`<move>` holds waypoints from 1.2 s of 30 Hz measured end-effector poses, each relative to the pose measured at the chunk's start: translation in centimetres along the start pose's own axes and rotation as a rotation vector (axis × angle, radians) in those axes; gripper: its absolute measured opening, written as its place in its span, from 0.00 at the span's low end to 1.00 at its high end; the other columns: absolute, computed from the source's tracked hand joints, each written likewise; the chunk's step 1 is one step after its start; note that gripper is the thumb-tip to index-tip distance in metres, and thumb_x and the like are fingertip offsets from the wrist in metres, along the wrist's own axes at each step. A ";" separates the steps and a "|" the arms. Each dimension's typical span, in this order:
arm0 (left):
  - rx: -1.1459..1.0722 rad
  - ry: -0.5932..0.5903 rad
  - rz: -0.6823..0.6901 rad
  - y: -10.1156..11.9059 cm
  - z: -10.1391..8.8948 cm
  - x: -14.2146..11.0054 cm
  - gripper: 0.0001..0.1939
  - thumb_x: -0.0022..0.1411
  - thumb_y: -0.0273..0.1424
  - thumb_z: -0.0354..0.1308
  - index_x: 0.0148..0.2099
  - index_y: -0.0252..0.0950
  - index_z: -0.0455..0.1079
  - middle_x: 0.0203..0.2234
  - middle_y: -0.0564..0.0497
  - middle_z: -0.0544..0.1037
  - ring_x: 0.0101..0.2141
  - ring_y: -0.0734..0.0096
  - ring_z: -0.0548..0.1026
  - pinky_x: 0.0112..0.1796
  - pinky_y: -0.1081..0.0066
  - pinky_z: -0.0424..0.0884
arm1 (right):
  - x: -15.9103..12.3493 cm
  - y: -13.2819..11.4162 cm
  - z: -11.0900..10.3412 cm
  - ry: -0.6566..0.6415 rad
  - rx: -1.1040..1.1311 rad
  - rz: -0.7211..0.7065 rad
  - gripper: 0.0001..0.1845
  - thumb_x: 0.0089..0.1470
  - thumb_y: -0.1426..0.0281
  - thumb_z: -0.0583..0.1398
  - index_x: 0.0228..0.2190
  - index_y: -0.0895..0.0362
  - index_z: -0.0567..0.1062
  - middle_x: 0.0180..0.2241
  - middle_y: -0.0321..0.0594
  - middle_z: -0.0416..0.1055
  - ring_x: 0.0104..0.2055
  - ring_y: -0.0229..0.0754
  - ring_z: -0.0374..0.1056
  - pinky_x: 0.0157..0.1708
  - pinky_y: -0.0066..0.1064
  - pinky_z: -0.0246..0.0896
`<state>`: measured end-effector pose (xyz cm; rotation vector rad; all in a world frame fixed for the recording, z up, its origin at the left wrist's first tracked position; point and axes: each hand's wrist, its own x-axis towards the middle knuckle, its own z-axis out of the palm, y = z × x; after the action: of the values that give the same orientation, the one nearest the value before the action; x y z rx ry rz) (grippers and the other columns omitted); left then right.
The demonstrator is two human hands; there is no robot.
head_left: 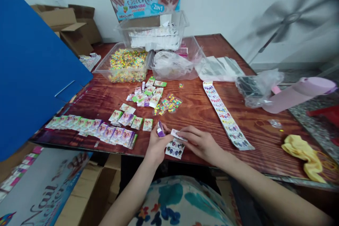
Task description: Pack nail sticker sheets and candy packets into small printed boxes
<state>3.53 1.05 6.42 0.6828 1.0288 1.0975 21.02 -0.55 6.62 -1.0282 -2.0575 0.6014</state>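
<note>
Near the front edge of the table, my left hand is closed around a small purple-and-white box, held tilted up. A nail sticker strip lies beside it, its upper end folded and pinched by the fingers of my right hand; my left thumb is close to the strip's edge. Small filled or flat boxes, white with green or purple, lie just left of my hands, and I cannot tell what is in them. Beyond them are small candy packets and a loose pile of boxes.
A long sticker strip lies to the right. Overlapping boxes form a row at left. Behind stand a tub of candy packets and clear tubs. A pink bottle and yellow cloth lie right; a blue panel stands left.
</note>
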 end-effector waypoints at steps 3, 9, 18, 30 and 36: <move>0.056 -0.059 -0.069 0.1 -0.3 -0.3 0.18 0.38 0.26 0.68 0.30 0.36 0.61 0.22 0.59 0.69 0.25 0.79 0.68 0.30 0.76 0.65 | -0.1 0.6 0.4 0.068 -0.029 0.034 0.15 0.64 0.69 0.51 0.46 0.53 0.75 0.35 0.44 0.76 0.36 0.41 0.74 0.35 0.31 0.71; 0.055 0.006 0.011 0.2 -0.4 -0.7 0.18 0.38 0.27 0.68 0.30 0.36 0.62 0.22 0.60 0.67 0.23 0.80 0.67 0.29 0.77 0.64 | -0.1 0.4 0.6 -0.043 0.037 0.024 0.16 0.61 0.64 0.57 0.49 0.53 0.74 0.42 0.46 0.76 0.43 0.44 0.74 0.42 0.33 0.71; 0.005 0.011 -0.161 0.0 -0.8 -0.3 0.18 0.38 0.29 0.68 0.30 0.37 0.62 0.19 0.59 0.70 0.20 0.75 0.71 0.25 0.73 0.69 | -1.2 1.0 1.2 0.030 -0.048 0.014 0.17 0.63 0.70 0.52 0.50 0.50 0.74 0.44 0.45 0.75 0.45 0.42 0.74 0.43 0.32 0.72; -0.005 0.148 -0.048 -0.4 -1.8 -0.5 0.21 0.35 0.28 0.70 0.30 0.36 0.62 0.20 0.60 0.70 0.21 0.80 0.69 0.24 0.77 0.67 | 4.5 5.2 0.0 0.066 -0.038 0.358 0.16 0.62 0.62 0.55 0.39 0.58 0.80 0.37 0.45 0.79 0.38 0.45 0.74 0.40 0.33 0.69; 0.055 0.251 0.006 -0.8 -1.8 -0.1 0.20 0.36 0.28 0.68 0.30 0.36 0.61 0.21 0.60 0.70 0.20 0.81 0.68 0.23 0.77 0.67 | 10.6 12.3 -0.1 0.052 -0.424 0.613 0.13 0.56 0.64 0.61 0.38 0.59 0.80 0.41 0.51 0.76 0.41 0.50 0.72 0.38 0.35 0.65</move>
<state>2.17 0.66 5.03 0.6015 1.2756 1.1843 22.69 15.15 2.71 -1.9345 -1.8496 0.4270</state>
